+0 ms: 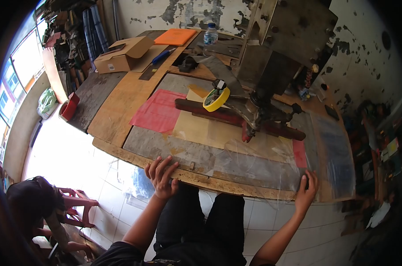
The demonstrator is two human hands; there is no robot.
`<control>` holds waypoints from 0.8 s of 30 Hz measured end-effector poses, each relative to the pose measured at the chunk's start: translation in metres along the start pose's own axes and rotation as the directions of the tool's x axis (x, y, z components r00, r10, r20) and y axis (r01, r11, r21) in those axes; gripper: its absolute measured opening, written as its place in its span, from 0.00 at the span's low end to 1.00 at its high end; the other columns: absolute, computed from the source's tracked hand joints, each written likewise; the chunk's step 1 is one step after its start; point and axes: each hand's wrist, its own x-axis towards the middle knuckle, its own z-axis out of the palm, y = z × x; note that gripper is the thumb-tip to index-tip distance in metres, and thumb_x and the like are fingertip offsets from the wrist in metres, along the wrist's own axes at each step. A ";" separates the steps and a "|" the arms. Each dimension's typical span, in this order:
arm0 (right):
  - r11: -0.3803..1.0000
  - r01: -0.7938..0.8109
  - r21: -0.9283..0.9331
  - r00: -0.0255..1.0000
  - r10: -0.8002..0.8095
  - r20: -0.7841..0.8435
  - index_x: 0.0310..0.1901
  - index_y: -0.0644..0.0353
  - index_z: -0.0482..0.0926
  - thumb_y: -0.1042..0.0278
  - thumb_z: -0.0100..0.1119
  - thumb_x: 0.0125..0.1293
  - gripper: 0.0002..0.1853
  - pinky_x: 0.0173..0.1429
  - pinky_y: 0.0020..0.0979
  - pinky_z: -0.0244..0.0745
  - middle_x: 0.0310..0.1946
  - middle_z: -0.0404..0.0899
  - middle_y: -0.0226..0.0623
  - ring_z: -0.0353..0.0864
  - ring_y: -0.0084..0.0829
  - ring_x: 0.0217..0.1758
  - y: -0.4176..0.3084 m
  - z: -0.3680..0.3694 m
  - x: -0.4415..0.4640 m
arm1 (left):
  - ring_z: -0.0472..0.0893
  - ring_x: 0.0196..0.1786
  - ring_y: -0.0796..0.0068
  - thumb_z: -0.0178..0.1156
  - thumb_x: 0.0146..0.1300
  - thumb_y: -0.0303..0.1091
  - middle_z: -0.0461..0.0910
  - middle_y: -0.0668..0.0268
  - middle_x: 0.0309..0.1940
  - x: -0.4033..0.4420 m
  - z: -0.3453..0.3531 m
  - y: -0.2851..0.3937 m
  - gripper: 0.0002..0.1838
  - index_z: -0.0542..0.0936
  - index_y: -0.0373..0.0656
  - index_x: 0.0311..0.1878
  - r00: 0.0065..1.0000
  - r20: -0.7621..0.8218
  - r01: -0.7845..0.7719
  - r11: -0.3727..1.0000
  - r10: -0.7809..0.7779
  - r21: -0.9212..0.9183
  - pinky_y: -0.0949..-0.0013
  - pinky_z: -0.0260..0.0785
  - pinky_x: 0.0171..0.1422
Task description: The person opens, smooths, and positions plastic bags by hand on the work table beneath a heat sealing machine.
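Observation:
My left hand point(162, 175) rests on the front wooden edge of the worktable, fingers apart and bent over the edge, holding nothing. At the front right corner, my right hand point(307, 188) has its thumb and fingers close together at the edge of a clear plastic sheet point(249, 162). This thin, glossy sheet lies loosely over the grey board point(187, 153) and hangs a little over the front edge. Beneath it lie a cream sheet point(196, 131) and a red sheet point(159, 111). Above them is a long dark red bar point(209, 114) under a heavy metal press point(271, 80).
A yellow tape roll point(216, 99) hangs at the press. Behind stand a cardboard box point(121, 55), an orange folder point(175, 37) and a water bottle point(210, 34). A red tape roll point(69, 106) sits at the left edge. Another person point(37, 208) is at lower left, by a red stool point(79, 206).

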 end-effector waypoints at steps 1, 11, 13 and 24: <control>1.000 -0.011 0.001 1.000 0.011 0.000 0.61 0.61 0.84 0.62 0.58 0.82 0.15 0.78 0.48 0.67 0.66 0.80 0.43 0.71 0.48 0.78 -0.001 0.000 0.000 | 0.70 0.77 0.57 0.48 0.77 0.55 0.82 0.66 0.68 0.000 0.000 0.000 0.25 0.89 0.54 0.59 1.000 0.003 -0.001 1.000 0.001 -0.001 0.49 0.42 0.86; 1.000 -0.021 0.017 0.999 0.021 0.031 0.62 0.61 0.84 0.61 0.56 0.83 0.16 0.79 0.47 0.65 0.66 0.80 0.43 0.71 0.47 0.78 -0.004 -0.002 0.001 | 0.70 0.77 0.58 0.49 0.77 0.55 0.83 0.66 0.67 0.000 0.000 -0.001 0.25 0.89 0.54 0.59 1.000 -0.001 0.001 1.000 -0.001 -0.006 0.49 0.42 0.86; 0.998 -0.044 0.052 0.998 0.042 0.040 0.62 0.61 0.84 0.61 0.56 0.84 0.17 0.79 0.47 0.65 0.67 0.79 0.44 0.71 0.47 0.78 -0.008 -0.003 0.001 | 0.71 0.76 0.58 0.49 0.77 0.55 0.83 0.66 0.67 0.000 0.000 -0.001 0.25 0.90 0.54 0.58 1.000 0.005 -0.004 1.000 0.004 -0.005 0.49 0.42 0.86; 0.984 -0.015 0.176 0.989 -0.012 0.150 0.65 0.59 0.83 0.55 0.54 0.85 0.20 0.77 0.44 0.67 0.68 0.80 0.46 0.73 0.46 0.77 -0.004 -0.008 0.015 | 0.72 0.75 0.59 0.51 0.76 0.54 0.84 0.68 0.66 0.001 0.002 -0.002 0.24 0.90 0.55 0.58 1.000 -0.026 -0.018 1.000 0.018 -0.001 0.50 0.45 0.85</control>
